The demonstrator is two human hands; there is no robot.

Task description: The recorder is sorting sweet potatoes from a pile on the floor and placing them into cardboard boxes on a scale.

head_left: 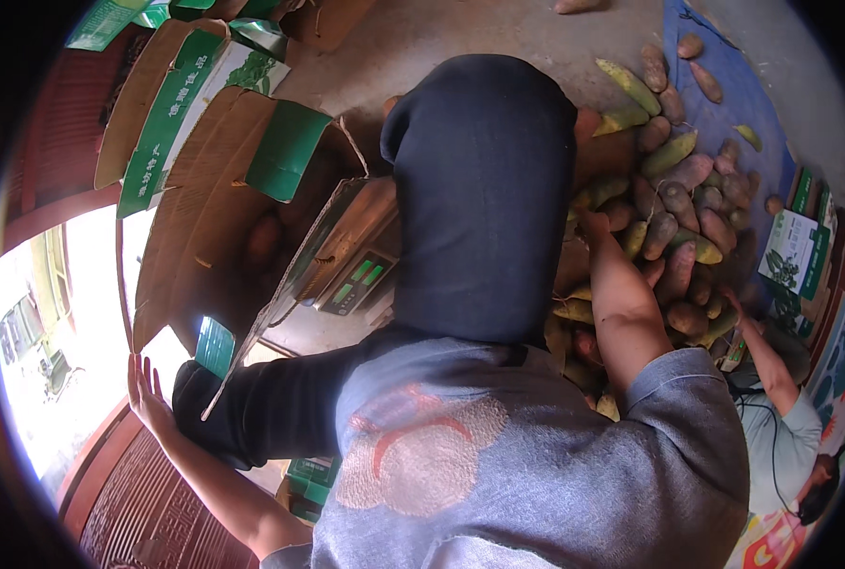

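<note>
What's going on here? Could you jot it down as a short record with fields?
Setting: a person crouched on a concrete floor, seen from above
Right hand: reaching into the pile of sweet potatoes; grip hidden
Left hand: open, fingers spread, near the flap of the cardboard box
Box: open, resting on a scale with a lit green display
Pile: partly on a blue sheet
Nearby: another person's arm at the right, beside the pile
</note>
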